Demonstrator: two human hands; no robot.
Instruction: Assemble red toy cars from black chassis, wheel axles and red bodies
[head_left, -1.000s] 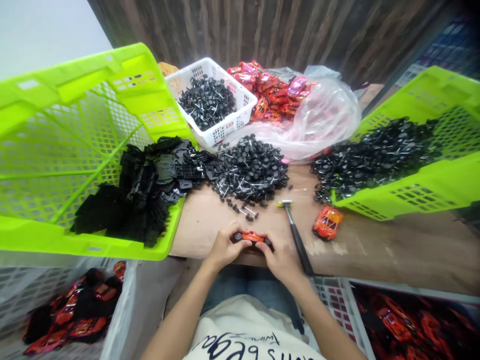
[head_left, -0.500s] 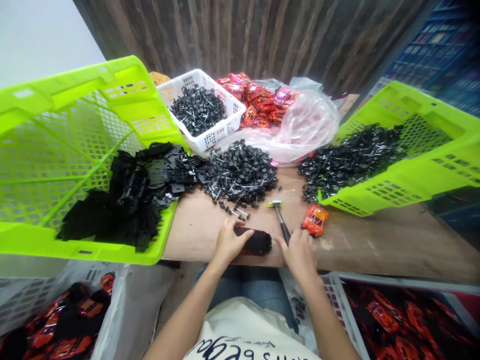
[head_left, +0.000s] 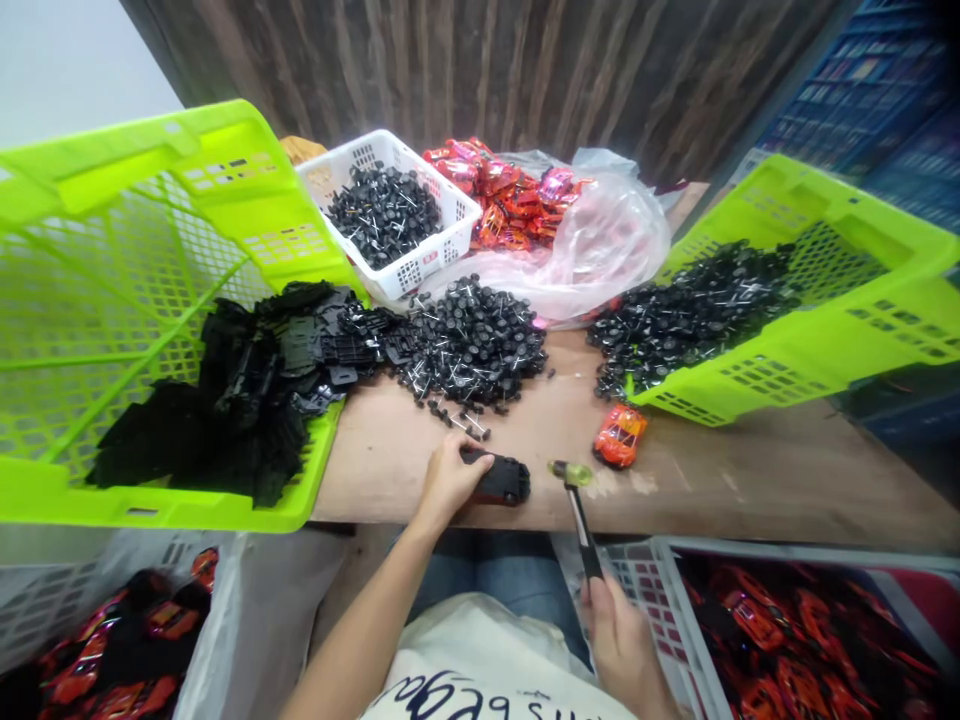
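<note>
Wheel pile on table between 2 crates; hammer right of held car.

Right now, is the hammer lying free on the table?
No, the right hand grips the hammer by its handle.

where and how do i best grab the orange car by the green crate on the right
Likely pinched by its two long sides, from above and the near side: the orange car sits roof up, with the green crate close beyond it and the hammer head to its left.
</note>
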